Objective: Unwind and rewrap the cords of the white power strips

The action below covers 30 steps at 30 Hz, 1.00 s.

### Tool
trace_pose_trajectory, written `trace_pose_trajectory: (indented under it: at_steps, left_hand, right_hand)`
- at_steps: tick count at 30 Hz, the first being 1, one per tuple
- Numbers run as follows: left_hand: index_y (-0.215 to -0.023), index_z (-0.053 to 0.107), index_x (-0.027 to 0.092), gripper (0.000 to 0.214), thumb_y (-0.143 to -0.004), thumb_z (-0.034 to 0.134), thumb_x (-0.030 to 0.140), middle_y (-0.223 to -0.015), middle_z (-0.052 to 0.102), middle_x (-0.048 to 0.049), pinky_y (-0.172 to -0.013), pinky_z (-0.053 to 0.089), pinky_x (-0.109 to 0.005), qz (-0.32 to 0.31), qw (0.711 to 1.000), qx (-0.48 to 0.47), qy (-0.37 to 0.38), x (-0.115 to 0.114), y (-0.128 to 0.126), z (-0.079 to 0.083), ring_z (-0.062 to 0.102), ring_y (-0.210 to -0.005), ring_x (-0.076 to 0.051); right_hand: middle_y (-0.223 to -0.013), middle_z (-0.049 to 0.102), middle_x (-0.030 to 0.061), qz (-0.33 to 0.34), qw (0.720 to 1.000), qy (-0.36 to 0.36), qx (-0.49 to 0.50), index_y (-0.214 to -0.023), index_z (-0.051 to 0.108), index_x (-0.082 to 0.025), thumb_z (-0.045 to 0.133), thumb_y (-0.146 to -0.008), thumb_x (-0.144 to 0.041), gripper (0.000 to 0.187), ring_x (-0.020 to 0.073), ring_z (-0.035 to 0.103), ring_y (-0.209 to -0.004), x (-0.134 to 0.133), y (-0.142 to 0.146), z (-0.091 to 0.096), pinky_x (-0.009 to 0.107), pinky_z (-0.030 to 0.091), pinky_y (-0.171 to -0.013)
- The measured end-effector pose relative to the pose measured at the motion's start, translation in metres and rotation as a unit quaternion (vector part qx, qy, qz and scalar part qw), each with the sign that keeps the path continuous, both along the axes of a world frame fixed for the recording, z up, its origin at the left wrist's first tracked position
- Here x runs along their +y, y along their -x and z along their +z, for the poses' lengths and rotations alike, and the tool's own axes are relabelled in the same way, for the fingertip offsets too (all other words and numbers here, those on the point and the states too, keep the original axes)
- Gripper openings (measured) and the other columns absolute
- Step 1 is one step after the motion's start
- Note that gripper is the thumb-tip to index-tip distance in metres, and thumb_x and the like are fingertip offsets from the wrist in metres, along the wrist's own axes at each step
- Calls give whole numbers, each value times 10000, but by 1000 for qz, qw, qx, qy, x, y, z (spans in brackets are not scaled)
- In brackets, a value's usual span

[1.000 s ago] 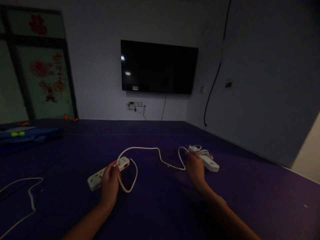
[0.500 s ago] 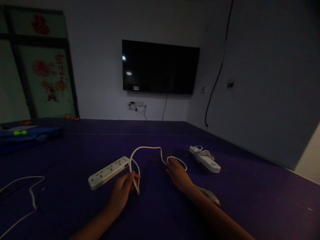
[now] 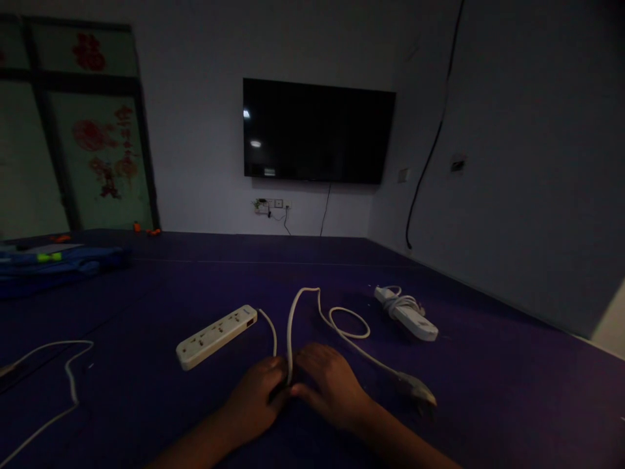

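Both grips closed on the cord (image 3: 290, 326), left hand (image 3: 254, 398) touching right hand (image 3: 328, 388), mid-floor (image 3: 146, 404). One fold gathered; loop and plug (image 3: 416, 391) lay loose beside the power strip (image 3: 215, 335). Second strip (image 3: 406, 314) lay bundled.

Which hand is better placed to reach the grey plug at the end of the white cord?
Probably the right hand: the grey plug lies on the purple mat beside its wrist, while the left hand sits beyond the folded white cord, farther away.
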<state>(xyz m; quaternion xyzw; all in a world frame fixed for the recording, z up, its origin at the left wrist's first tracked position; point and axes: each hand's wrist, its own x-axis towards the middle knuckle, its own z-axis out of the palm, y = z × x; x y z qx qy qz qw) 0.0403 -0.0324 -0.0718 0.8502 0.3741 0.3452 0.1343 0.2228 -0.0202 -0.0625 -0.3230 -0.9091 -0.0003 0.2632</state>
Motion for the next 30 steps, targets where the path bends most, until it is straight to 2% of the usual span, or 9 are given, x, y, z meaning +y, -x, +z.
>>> trace_pose_trajectory:
  at_steps: [5,9,13,16,18,20,23,25,30]
  left_hand:
    - [-1022,638,219,245,-846,484,294,-1022,652,-75,-876,450,-319,-34,998,26,35,1,3,-1,588,-954,-203]
    - [-1123,583,231,309,-821,513,232,-1107,631,-62,-928,423,-315,-40,997,36,46,-1,3,0,566,-1024,-192]
    - [-1150,561,241,346,-806,532,210,-1130,626,-49,-935,418,-316,-25,997,56,39,-3,4,1,558,-1044,-185]
    - [-1190,537,255,389,-804,538,210,-1147,620,-44,-934,418,-329,-24,997,70,20,-3,5,2,552,-1053,-187]
    - [-1216,520,264,408,-812,528,208,-1160,616,-46,-936,414,-344,-25,997,78,4,-2,5,2,542,-1067,-191]
    - [-1228,512,264,408,-824,514,214,-1155,619,-54,-933,414,-365,-17,996,84,-7,-1,5,2,538,-1068,-201]
    - [-1222,518,254,393,-830,504,236,-1131,631,-64,-928,415,-394,15,996,84,-25,1,6,0,543,-1054,-215]
    - [-1214,522,249,386,-830,499,244,-1113,637,-63,-928,415,-400,48,995,78,-40,5,8,-2,548,-1043,-217]
    - [-1218,525,197,386,-846,452,272,-1134,618,-98,-946,391,-412,170,979,87,-74,20,21,-1,531,-1076,-241]
  right_hand:
    - [-843,661,37,-35,999,-26,10,-855,595,-200,461,-873,-287,161,159,592,-786,4,2,-7,264,439,-709]
    - [-829,671,32,-37,998,-41,27,-844,604,-206,446,-861,-231,161,149,601,-765,5,2,-9,246,437,-688]
    - [-763,676,34,-78,995,-32,60,-818,628,-202,441,-834,-200,188,155,618,-712,4,2,-9,244,444,-648]
    - [-763,689,22,-119,987,-12,109,-1074,594,-209,444,-826,-205,291,151,635,-662,4,1,-11,236,450,-606]
    - [-768,693,5,-139,980,7,141,-1278,446,-212,434,-820,-190,459,140,638,-624,6,0,-13,227,450,-576]
    - [-742,687,-13,-156,974,23,162,-1377,295,-202,417,-812,-170,578,131,634,-588,9,-2,-14,219,449,-554]
    - [-677,662,-22,-185,968,22,166,-1426,152,-165,391,-812,-166,658,137,615,-536,14,-3,-17,225,442,-519]
    - [-642,644,-19,-202,967,11,157,-1433,118,-142,367,-820,-174,662,148,602,-508,17,-4,-18,234,427,-491]
    - [-624,631,6,-228,964,-4,138,-1427,189,-134,322,-838,-183,605,160,590,-499,20,-8,-17,237,397,-469]
